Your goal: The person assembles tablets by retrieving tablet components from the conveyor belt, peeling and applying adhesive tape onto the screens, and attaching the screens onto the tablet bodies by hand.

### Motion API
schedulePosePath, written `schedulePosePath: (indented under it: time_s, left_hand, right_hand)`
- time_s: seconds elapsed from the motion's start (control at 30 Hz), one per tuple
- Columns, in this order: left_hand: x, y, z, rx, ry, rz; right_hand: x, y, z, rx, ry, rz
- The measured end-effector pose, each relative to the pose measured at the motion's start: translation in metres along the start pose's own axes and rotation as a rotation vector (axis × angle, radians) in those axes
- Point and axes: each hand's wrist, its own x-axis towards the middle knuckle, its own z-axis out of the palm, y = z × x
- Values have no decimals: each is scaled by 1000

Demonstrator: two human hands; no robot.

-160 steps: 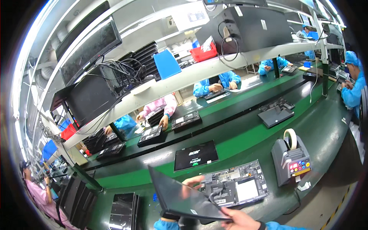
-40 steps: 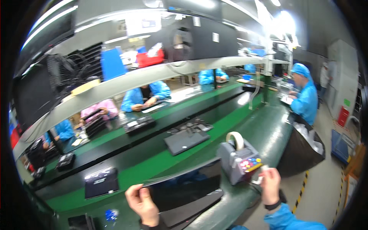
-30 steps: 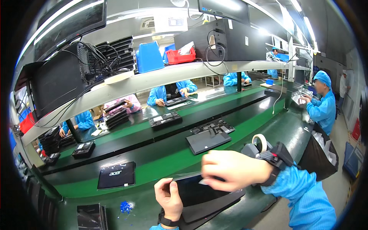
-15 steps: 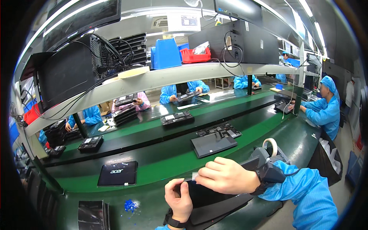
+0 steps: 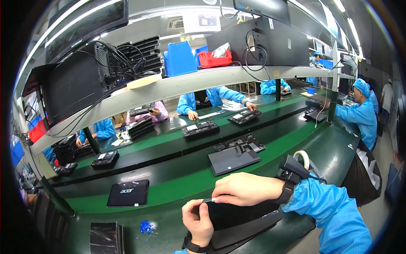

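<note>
Hands meeting low in the view over a flat black rectangular panel [image 5: 237,216], lying on the green work surface [image 5: 177,186] at the near edge, directly in front of the body. Left hand [image 5: 198,221], wearing a dark wristband, gripping the panel's upper left edge, thumb and fingers curled around it. Right hand [image 5: 245,189], coming out of a blue sleeve [image 5: 325,211] with a black strap at the wrist, lying palm down across the panel's top edge, fingertips pinching a small pale strip [image 5: 209,200] at that edge, just beside the left thumb. Sitting behind the right wrist, partly hidden by it, a roll of pale tape [image 5: 302,157]. Lying farther out on the dark belt, well apart from the hands, a closed black laptop with a logo on its lid [image 5: 128,192] to the left and a grey flat laptop shell [image 5: 233,159] to the right, with an opened dark chassis [image 5: 241,144] just behind it. Resting near the left hand on the green surface, a small scrap of blue film [image 5: 146,226]. Sitting across the belt and along the right side, co-workers in blue coats [image 5: 359,114].
</note>
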Motion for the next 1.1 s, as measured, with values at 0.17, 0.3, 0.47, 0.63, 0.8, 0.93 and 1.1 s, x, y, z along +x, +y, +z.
schedulePosePath:
  time_s: [0.17, 0.3, 0.47, 0.63, 0.8, 0.93, 1.1]
  left_hand:
    - [-1, 0, -1, 27, -14, 10]
    - [2, 0, -2, 13, 6, -4]
    - [10, -7, -3, -1, -8, -51]
    - [18, -10, -1, -37, -2, -97]
    - [26, -27, -19, -156, 117, -217]
    - [35, -13, -10, -406, 218, -368]
    - [30, 7, -18, -439, -37, -586]
  right_hand:
    - [0, 0, 0, -99, -173, 102]
    - [-15, -23, 10, -659, 150, 58]
    - [-83, -64, 54, -200, 211, 72]
    - [-121, -96, 102, 557, 279, 686]
    - [-130, -95, 124, 852, 467, 814]
    - [-107, -94, 133, 1001, 887, 856]
    - [-94, -56, 125, 821, 1577, 492]
